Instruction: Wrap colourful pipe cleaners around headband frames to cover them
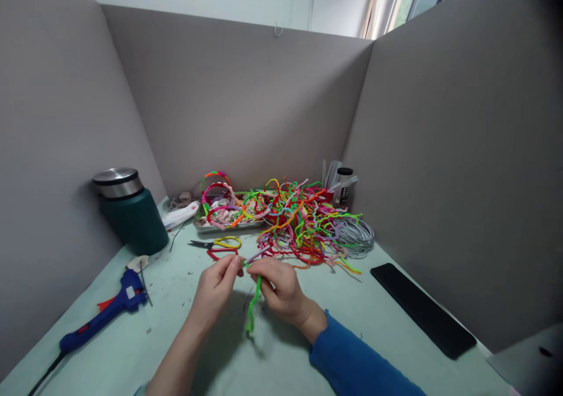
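Observation:
My left hand [216, 287] and my right hand [279, 288] meet over the pale green table, both pinched on pipe cleaners. A green pipe cleaner [253, 308] hangs down from between my fingers to the table. A pale purple pipe cleaner [257, 256] sticks up and to the right from the same pinch. Just beyond my hands lies a big tangled pile of coloured pipe cleaners [303, 223].
Scissors with yellow and red handles [220, 244] lie past my left hand. A blue glue gun [105, 312] lies at the left, a dark green flask [132, 211] behind it. A metal tray [211, 227] holds finished hoops. A grey wire coil [358, 237] and a black phone [422, 309] lie on the right.

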A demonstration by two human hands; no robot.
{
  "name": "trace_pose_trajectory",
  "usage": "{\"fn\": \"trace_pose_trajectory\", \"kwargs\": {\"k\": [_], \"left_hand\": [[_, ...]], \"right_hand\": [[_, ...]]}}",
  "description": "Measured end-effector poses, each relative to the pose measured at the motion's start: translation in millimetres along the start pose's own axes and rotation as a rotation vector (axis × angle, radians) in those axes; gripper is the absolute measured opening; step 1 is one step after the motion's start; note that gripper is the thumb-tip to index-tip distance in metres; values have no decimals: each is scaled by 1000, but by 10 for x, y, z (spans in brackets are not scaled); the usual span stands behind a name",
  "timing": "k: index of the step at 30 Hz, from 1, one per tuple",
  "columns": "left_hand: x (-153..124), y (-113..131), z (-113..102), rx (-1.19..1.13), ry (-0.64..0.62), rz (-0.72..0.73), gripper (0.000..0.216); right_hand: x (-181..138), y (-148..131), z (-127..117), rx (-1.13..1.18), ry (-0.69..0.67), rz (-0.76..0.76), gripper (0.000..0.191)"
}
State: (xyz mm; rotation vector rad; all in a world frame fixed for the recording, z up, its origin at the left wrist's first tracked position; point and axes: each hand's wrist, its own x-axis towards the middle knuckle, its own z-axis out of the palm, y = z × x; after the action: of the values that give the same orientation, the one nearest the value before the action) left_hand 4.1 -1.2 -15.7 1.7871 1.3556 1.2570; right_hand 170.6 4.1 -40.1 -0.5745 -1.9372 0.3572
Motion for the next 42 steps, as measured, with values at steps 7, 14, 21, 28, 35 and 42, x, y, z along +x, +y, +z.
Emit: {"fn": "trace_pose_trajectory", "kwargs": {"k": [7,14,21,28,35,42], "left_hand": [[2,-21,-11,-7,-27,16,24],[2,27,-32,192,-40,184,20],[4,24,-11,296,-43,192,25],[-8,14,-16,382,-100,305,24],[-7,5,-19,514,-170,426,20],[-34,44,17,479,-255,487,21]], "right_hand": [[0,-28,-7,-8,13,-50,33],[11,-48,-15,-69,51,-26,28],[49,-40,-8,-123,134,-87,25],[82,-10,-66,-204,153,-47,21],[94,90,-96,-133,96,56,13],[96,75,-80,-44,33,159,13]]}}
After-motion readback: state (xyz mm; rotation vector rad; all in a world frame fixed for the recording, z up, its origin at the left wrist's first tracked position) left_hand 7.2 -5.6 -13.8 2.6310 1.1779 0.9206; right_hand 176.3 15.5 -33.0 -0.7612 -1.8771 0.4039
